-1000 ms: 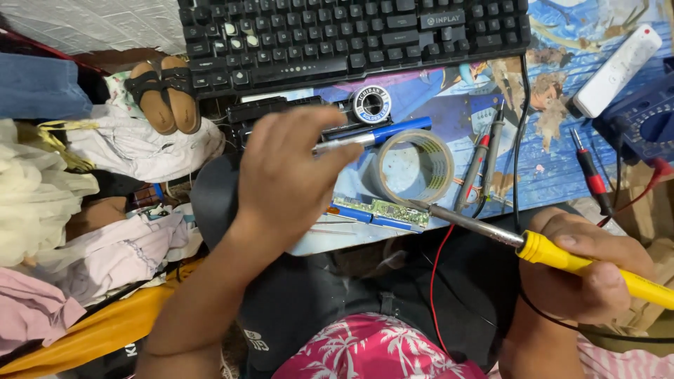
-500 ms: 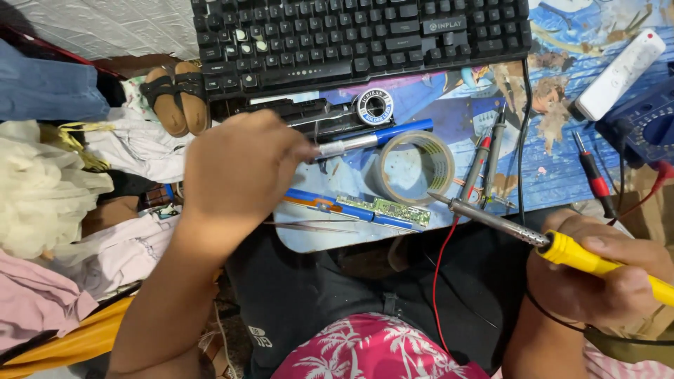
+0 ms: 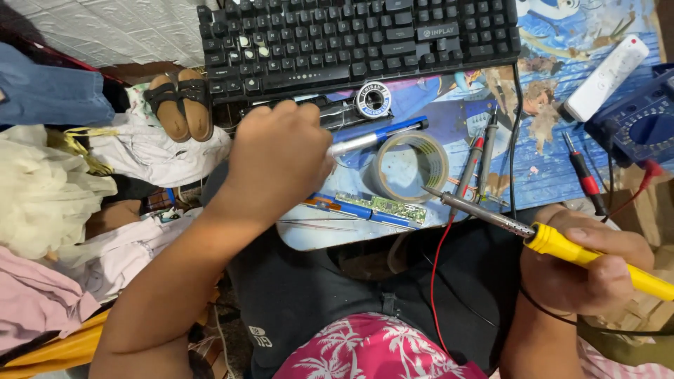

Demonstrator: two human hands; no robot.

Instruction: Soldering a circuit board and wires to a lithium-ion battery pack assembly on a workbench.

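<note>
Both forearms are showing bare from elbow to wrist; no sleeves, gloves, rings or watches are appearing on either limb. The left hand and the right hand are uncovered, with short, unpainted fingernails showing on the right thumb and fingers. Over the lap, dark charcoal fabric shorts are covering the upper legs, carrying a small white printed mark near the lower hem and a central seam with a dark fastening. Below them, a pink fabric garment with a white palm-tree print is showing at the bottom edge.
</note>
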